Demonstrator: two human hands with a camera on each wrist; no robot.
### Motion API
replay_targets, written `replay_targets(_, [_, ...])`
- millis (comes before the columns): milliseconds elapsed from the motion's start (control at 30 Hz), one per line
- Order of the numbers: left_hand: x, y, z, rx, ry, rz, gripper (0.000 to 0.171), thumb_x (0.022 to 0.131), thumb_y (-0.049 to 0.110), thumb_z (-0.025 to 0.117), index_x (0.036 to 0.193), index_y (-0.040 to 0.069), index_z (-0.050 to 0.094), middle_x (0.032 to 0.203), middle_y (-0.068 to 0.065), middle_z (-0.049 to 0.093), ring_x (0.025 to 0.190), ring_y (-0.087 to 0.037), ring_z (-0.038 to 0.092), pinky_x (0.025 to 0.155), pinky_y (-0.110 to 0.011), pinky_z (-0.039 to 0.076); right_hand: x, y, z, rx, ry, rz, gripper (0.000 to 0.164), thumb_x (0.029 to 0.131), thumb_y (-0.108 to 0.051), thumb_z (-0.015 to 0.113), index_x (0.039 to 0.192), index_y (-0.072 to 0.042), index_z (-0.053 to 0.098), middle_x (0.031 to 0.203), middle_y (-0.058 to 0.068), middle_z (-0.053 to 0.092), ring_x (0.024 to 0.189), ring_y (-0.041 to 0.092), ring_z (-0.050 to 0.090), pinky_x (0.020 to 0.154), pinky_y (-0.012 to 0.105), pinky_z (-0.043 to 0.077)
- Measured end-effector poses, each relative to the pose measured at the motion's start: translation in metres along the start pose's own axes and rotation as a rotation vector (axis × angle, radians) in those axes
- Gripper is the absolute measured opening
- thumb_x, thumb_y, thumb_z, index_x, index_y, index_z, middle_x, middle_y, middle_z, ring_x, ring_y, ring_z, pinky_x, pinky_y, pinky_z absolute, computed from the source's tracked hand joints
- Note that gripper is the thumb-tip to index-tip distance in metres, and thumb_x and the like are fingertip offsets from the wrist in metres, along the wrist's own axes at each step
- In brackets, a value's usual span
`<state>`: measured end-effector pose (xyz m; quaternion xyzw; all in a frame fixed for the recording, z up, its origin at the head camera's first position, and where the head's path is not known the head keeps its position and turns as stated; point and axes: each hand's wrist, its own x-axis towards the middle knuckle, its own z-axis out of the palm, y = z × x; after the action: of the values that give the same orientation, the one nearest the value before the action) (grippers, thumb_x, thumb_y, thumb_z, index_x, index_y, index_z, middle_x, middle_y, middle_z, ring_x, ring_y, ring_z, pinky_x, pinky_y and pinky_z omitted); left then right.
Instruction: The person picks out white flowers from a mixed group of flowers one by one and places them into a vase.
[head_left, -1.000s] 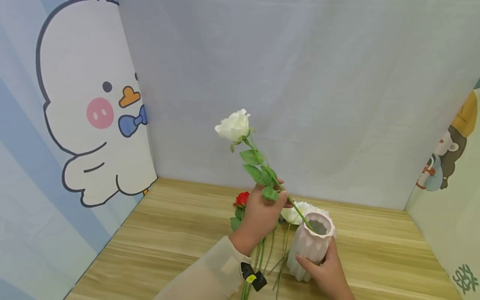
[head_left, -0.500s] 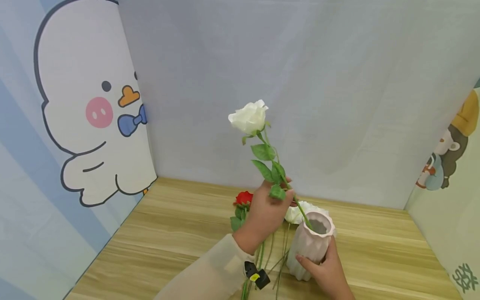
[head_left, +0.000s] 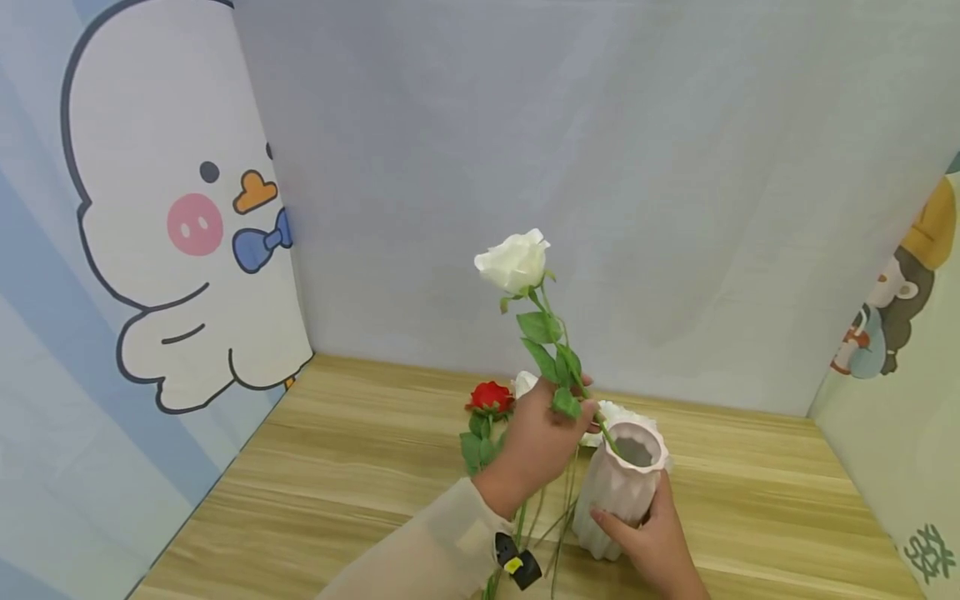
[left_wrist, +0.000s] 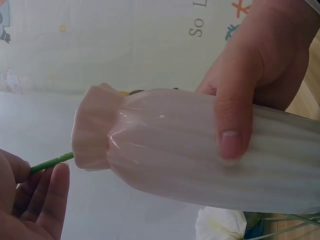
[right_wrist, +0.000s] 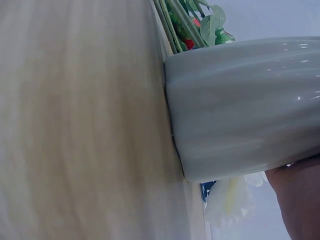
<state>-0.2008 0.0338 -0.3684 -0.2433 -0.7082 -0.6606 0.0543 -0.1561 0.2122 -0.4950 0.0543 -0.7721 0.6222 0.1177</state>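
Note:
My left hand (head_left: 543, 437) pinches the green stem of a white rose (head_left: 513, 263). Its bloom leans to the left, and the stem's lower end passes into the mouth of a pale pink fluted vase (head_left: 617, 500). Thumb and fingers of my right hand (head_left: 654, 533) grip the vase from the right side. In the left wrist view the green stem (left_wrist: 50, 164) enters past the wavy rim; how deep it reaches inside is hidden. The right wrist view has the base of the vase (right_wrist: 235, 110) against the wooden table.
A red rose (head_left: 491, 397) with green leaves lies on the table (head_left: 337, 467), left of the left hand. White flowers (head_left: 628, 413) lie behind the vase, their thin stems running toward the front edge. A grey cloth wall (head_left: 675, 208) stands at the back.
My left hand has moved right, carrying the white rose; the bloom rose at first, then came down. The stem reaches lower in the vase mouth. My right hand and the vase barely moved.

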Motion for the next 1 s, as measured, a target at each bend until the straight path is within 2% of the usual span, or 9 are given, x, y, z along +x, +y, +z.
replay_targets(133, [0.000, -0.013, 0.003, 0.013, 0.017, 0.009, 0.021, 0.093, 0.021, 0.060, 0.113, 0.021, 0.053, 0.089, 0.001, 0.058, 0.075, -0.010, 0.066, 0.066, -0.026, 0.054, 0.000, 0.000, 0.000, 0.007, -0.002, -0.010, 0.083, 0.072, -0.004, 0.080, 0.136, -0.018, 0.029, 0.120, 0.006, 0.048, 0.101, 0.019, 0.055, 0.079, 0.032, 0.049])
replay_targets(367, [-0.002, -0.017, 0.006, 0.058, 0.022, 0.018, 0.020, 0.092, 0.025, 0.061, 0.111, 0.020, 0.055, 0.088, 0.005, 0.061, 0.077, -0.008, 0.063, 0.069, -0.026, 0.052, 0.000, 0.001, 0.000, 0.012, 0.007, -0.018, 0.083, 0.071, -0.003, 0.080, 0.135, -0.017, 0.030, 0.118, 0.007, 0.049, 0.100, 0.019, 0.056, 0.078, 0.032, 0.050])
replay_targets(533, [-0.004, -0.021, 0.010, 0.115, 0.036, 0.033, 0.014, 0.092, 0.029, 0.062, 0.104, 0.023, 0.058, 0.085, 0.007, 0.060, 0.070, -0.008, 0.057, 0.063, -0.026, 0.049, 0.000, 0.003, 0.000, 0.006, 0.008, -0.018, 0.082, 0.071, -0.003, 0.080, 0.135, -0.016, 0.030, 0.118, 0.007, 0.049, 0.099, 0.019, 0.056, 0.077, 0.032, 0.050])
replay_targets(733, [-0.007, -0.026, 0.016, 0.108, 0.054, -0.005, 0.015, 0.089, 0.031, 0.065, 0.095, 0.020, 0.057, 0.081, 0.006, 0.060, 0.067, -0.008, 0.056, 0.059, -0.026, 0.049, 0.001, 0.005, 0.000, 0.015, -0.009, -0.024, 0.084, 0.072, -0.004, 0.080, 0.136, -0.018, 0.028, 0.120, 0.007, 0.048, 0.100, 0.019, 0.055, 0.077, 0.032, 0.050])
replay_targets(1000, [-0.007, -0.035, 0.021, 0.069, 0.032, 0.006, 0.009, 0.091, 0.027, 0.062, 0.093, 0.020, 0.056, 0.085, 0.004, 0.059, 0.067, -0.009, 0.055, 0.059, -0.026, 0.049, 0.002, 0.005, 0.000, 0.026, -0.010, -0.023, 0.085, 0.072, -0.003, 0.080, 0.138, -0.019, 0.027, 0.121, 0.007, 0.047, 0.101, 0.018, 0.055, 0.079, 0.031, 0.050])
